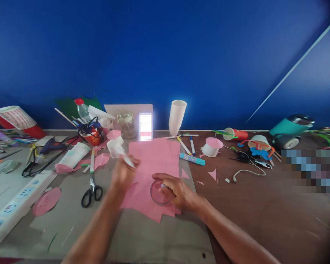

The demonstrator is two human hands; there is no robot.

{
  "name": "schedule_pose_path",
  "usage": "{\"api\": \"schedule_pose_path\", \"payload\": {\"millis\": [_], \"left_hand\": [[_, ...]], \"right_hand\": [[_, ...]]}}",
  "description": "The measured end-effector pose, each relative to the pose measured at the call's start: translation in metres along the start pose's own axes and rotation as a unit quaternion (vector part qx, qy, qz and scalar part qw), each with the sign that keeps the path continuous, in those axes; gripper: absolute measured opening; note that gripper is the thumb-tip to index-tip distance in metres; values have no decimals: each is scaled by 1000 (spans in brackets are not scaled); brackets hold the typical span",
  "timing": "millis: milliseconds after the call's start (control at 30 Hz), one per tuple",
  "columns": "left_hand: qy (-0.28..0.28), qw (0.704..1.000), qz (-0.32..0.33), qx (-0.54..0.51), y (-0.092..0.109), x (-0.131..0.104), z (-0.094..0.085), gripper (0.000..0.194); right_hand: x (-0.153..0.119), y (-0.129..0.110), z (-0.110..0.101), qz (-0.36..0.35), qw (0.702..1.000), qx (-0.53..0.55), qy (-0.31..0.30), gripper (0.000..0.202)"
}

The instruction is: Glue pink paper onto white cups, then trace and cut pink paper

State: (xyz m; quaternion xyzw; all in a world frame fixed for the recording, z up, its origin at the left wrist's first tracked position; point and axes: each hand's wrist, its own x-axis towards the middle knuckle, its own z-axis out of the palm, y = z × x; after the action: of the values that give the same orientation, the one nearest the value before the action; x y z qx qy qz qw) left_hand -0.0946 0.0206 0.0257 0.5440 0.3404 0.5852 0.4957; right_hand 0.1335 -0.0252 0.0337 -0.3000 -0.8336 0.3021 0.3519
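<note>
Pink paper sheets (154, 157) lie in front of me, jagged at the near edge. A clear round ring or lid (152, 196) rests on the paper's lower part, and my right hand (176, 190) grips its right side with fingers curled over it. My left hand (124, 174) is closed around a white marker (128, 161) above the paper's left edge, slightly blurred. Left of that hand lie black-handled scissors (92, 192). A white paper cup with a pink disc (114, 135) stands beyond my left hand.
A power strip (22, 198) and a pink oval (47, 201) lie at left. Behind are a jar (126, 124) and stacked white cups (177, 117). Right of the paper are a blue glue stick (192, 159), markers (184, 145), a pink-topped cup (212, 147) and a cable (249, 170).
</note>
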Motion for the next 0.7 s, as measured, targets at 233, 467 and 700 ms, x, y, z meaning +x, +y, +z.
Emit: {"api": "schedule_pose_path", "payload": {"millis": [233, 467, 700], "left_hand": [[50, 967, -99, -229, -2, 4, 10, 31], [-109, 986, -110, 64, -2, -14, 19, 38], [-140, 869, 124, 458, -10, -11, 20, 24]], "right_hand": [[5, 16, -12, 115, 976, 55, 179, 34], [8, 29, -26, 184, 933, 198, 239, 33], [10, 27, -25, 222, 887, 321, 246, 25]]}}
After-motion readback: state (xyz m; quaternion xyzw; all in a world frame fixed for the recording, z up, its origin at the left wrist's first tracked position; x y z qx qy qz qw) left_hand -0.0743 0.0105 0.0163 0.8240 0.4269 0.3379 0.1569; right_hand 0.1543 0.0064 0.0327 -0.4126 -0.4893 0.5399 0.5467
